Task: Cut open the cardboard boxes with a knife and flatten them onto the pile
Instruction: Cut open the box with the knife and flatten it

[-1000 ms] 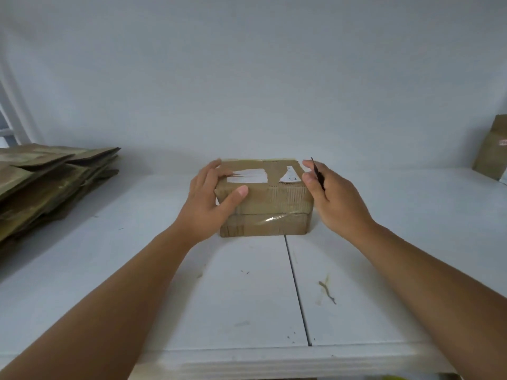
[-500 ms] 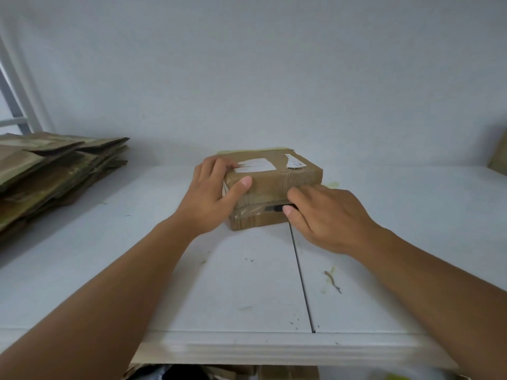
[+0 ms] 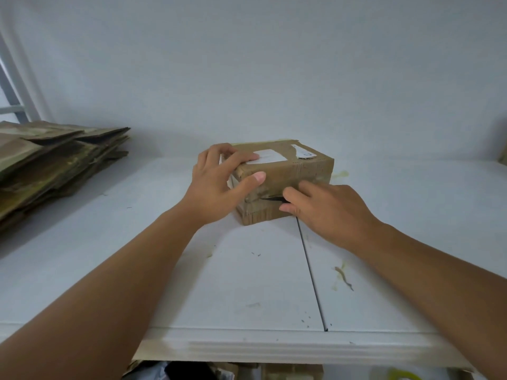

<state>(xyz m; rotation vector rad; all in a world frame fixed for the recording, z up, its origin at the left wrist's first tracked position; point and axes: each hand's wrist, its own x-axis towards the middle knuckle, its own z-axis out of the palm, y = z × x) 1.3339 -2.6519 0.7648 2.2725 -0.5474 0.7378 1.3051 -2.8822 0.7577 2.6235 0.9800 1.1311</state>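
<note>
- Cardboard box (image 3: 285, 174) sits closed at the centre of the frame on a white table (image 3: 247, 283), turned at a slight angle, with torn white labels (image 3: 270, 156) on its top.
- Far left, mid-height: a pile of flattened cardboard (image 3: 55, 163) lies on the table, well apart from the box.
- Left of centre: the left hand (image 3: 216, 185) grips the box's left end, fingers curled over the top edge and thumb pressed on the near face.
- Centre: a dark knife (image 3: 275, 199) lies level against the near face, at a taped seam; only a short dark length shows.
- Right of centre: the right hand (image 3: 326, 209) pinches the knife between thumb and curled fingers, touching the box's near face.
- Lower right: a yellowish smear (image 3: 341, 275) marks the table.
</note>
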